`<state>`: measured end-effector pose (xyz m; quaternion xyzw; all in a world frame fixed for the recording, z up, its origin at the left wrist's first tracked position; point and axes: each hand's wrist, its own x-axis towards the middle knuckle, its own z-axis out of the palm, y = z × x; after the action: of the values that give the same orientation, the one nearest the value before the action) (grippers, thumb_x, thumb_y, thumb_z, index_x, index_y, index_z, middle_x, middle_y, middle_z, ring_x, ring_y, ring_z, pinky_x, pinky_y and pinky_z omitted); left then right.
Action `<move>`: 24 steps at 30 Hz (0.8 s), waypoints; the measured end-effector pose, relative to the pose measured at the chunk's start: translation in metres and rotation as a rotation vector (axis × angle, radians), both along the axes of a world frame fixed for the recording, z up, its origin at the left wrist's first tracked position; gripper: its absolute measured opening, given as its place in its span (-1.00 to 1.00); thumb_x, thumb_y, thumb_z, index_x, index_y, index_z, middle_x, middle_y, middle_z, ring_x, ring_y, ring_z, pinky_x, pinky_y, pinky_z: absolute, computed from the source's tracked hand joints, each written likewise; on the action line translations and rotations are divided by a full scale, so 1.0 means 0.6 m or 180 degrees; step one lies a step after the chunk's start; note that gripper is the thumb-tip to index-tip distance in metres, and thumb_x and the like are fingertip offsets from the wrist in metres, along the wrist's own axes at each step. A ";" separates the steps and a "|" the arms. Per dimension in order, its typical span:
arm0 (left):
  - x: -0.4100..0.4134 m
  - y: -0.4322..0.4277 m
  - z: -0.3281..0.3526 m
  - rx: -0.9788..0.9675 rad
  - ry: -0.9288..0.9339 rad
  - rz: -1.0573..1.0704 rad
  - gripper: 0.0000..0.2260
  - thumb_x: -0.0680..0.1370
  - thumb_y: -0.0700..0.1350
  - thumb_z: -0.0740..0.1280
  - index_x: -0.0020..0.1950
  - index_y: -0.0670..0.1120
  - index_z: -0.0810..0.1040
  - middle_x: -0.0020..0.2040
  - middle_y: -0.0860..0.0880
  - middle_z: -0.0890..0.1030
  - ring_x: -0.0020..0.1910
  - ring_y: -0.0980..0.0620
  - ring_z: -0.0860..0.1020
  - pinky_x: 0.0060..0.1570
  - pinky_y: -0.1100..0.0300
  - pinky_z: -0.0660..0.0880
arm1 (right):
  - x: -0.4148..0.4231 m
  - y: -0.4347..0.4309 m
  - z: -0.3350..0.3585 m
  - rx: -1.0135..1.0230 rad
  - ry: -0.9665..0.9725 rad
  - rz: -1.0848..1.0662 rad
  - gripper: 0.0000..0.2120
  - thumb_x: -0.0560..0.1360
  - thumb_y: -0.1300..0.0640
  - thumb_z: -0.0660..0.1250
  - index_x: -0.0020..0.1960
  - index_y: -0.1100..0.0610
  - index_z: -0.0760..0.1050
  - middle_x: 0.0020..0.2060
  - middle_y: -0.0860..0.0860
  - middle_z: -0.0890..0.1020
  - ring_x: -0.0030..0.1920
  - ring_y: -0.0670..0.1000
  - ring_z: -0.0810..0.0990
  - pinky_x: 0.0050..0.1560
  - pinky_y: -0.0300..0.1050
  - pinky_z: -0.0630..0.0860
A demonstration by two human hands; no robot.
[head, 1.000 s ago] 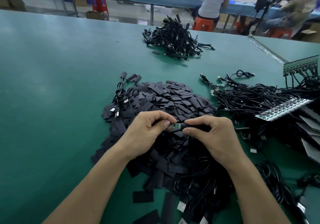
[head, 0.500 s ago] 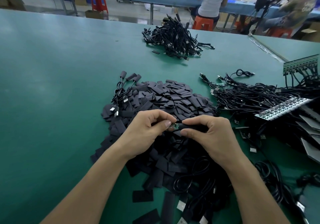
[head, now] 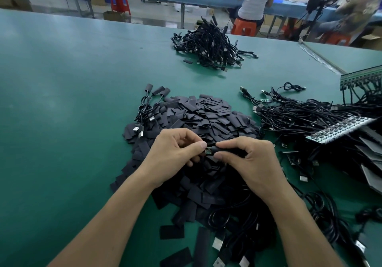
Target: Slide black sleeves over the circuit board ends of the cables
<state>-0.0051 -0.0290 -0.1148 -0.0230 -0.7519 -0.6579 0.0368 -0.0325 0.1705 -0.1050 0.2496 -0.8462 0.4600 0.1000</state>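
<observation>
A: Where is the circuit board [head: 209, 151]?

B: Between the two thumbs, held above the near part of the pile of loose sleeves [head: 206, 116]. Only a short green bit shows.

A: And the grips?

B: The left hand [head: 173, 153] has its grip pinching the bare end of the board, thumb against forefinger. The right hand [head: 252, 163] has its grip pinching the black sleeve [head: 224, 149], whose mouth touches the green bit. How far the board sits inside, I cannot tell.

A: Around them?

B: The pile lies on the green counter [head: 62, 101]. Three sleeved cables [head: 157, 91] rest at its far left edge. A tangle of bare cables [head: 299, 114] lies to the right, with a strip of joined boards [head: 341, 129] on it. A cable bundle [head: 210, 45] sits well apart, farther back.
</observation>
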 end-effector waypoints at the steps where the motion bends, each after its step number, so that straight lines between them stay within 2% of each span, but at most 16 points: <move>1: 0.000 -0.001 0.001 0.0038 -0.0034 -0.0010 -0.93 0.52 -0.19 0.47 -0.17 -0.12 0.66 -0.34 -0.04 0.66 -0.37 0.09 0.60 -0.37 0.29 0.52 | 0.000 0.000 0.000 0.0008 0.0019 -0.0002 -0.74 0.31 0.14 0.61 -0.01 0.04 0.72 -0.17 -0.20 0.69 -0.11 -0.25 0.64 -0.06 -0.45 0.47; 8: 0.002 -0.001 0.004 0.0004 -0.0106 -0.0071 -0.88 0.51 -0.23 0.46 -0.23 -0.11 0.61 -0.29 -0.17 0.67 -0.38 0.09 0.58 -0.40 0.31 0.50 | 0.000 0.001 0.000 -0.0001 0.0114 0.0015 -0.71 0.32 0.11 0.59 0.04 0.03 0.71 -0.14 -0.18 0.69 -0.08 -0.22 0.64 -0.05 -0.39 0.50; 13: 0.002 -0.003 0.006 0.0086 -0.0094 -0.0145 -0.82 0.49 -0.32 0.45 -0.27 -0.13 0.57 -0.38 -0.07 0.63 -0.37 0.09 0.59 -0.40 0.31 0.50 | 0.002 -0.002 0.001 0.0059 0.0093 0.0139 -0.74 0.32 0.12 0.59 0.00 0.05 0.72 -0.17 -0.21 0.68 -0.12 -0.25 0.64 -0.07 -0.45 0.45; 19: 0.003 -0.005 0.007 0.0183 -0.0121 -0.0171 -0.80 0.48 -0.35 0.46 -0.28 -0.15 0.55 -0.31 -0.16 0.66 -0.34 0.02 0.59 -0.36 0.27 0.53 | 0.005 -0.006 0.005 0.0181 0.0255 0.0166 -0.74 0.33 0.17 0.60 0.01 0.10 0.71 -0.16 -0.14 0.69 -0.09 -0.23 0.63 -0.02 -0.42 0.47; 24: 0.005 -0.007 0.011 0.0409 -0.0165 -0.0246 -0.77 0.47 -0.37 0.46 -0.21 -0.06 0.56 -0.32 -0.11 0.66 -0.36 0.03 0.61 -0.36 0.28 0.51 | 0.003 -0.007 0.007 0.0301 0.0347 0.0165 -0.76 0.35 0.15 0.58 0.01 0.10 0.71 -0.15 -0.12 0.69 -0.07 -0.20 0.63 -0.02 -0.44 0.45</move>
<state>-0.0023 -0.0329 -0.1083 -0.0325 -0.7073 -0.7061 -0.0067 -0.0304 0.1665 -0.1011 0.3005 -0.8535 0.4077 0.1221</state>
